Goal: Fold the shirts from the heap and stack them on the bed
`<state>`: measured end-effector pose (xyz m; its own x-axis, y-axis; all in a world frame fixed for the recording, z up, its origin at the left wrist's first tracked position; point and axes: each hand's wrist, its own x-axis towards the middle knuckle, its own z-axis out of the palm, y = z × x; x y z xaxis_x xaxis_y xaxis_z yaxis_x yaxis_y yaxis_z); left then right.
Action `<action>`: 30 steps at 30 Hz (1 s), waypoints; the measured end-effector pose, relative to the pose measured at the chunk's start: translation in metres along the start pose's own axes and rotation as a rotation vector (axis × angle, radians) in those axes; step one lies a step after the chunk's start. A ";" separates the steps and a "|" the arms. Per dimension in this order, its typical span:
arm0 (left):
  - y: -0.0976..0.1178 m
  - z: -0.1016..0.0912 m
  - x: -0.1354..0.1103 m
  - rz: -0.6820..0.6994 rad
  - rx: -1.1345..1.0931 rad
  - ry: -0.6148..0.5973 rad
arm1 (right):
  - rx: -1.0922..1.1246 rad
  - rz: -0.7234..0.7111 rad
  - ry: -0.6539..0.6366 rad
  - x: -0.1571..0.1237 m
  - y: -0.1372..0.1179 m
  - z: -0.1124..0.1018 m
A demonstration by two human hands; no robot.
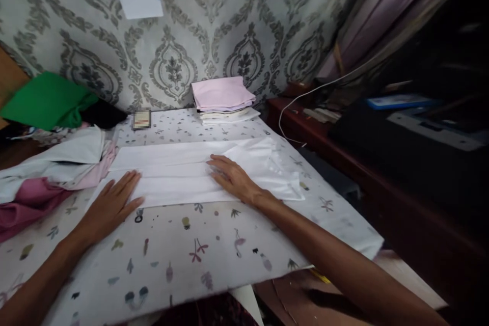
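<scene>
A white garment [175, 155] lies in a long folded strip across the patterned cloth [198, 244] that covers the table. Its right end is loose and wrinkled, while the left part looks smoother. My left hand [116, 198] rests flat on the near left end, fingers stretched out and thumb apart. Toward the middle right of the strip, my right hand [233, 178] lies palm down with its fingers spread on the fabric. Neither hand grips anything that I can see.
A stack of folded cloths [223, 97], pink on top, stands at the back by the wall. Loose clothes [57, 158] and a green cloth [48, 99] are heaped at the left. A small box [141, 119] sits behind. A dark red desk [367, 183] with a white cable [280, 117] borders the right.
</scene>
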<state>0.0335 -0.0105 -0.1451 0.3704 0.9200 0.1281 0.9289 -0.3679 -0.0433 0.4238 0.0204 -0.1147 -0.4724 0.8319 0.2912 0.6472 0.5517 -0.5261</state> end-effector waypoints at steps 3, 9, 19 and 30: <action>-0.004 0.003 -0.002 0.012 -0.005 0.017 | -0.075 0.094 0.017 0.002 0.008 -0.008; -0.003 0.003 0.002 -0.015 -0.029 -0.012 | -0.259 0.219 -0.085 0.001 0.023 -0.007; 0.004 -0.037 -0.022 -0.223 -0.286 0.130 | -0.289 0.014 0.088 0.011 0.026 -0.001; -0.008 -0.073 -0.040 -0.751 -0.231 -0.093 | 0.134 -0.011 -0.267 0.212 -0.078 0.084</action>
<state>0.0104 -0.0537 -0.0777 -0.3470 0.9369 -0.0424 0.9092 0.3471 0.2301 0.2229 0.1483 -0.0796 -0.6307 0.7712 0.0866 0.5647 0.5327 -0.6303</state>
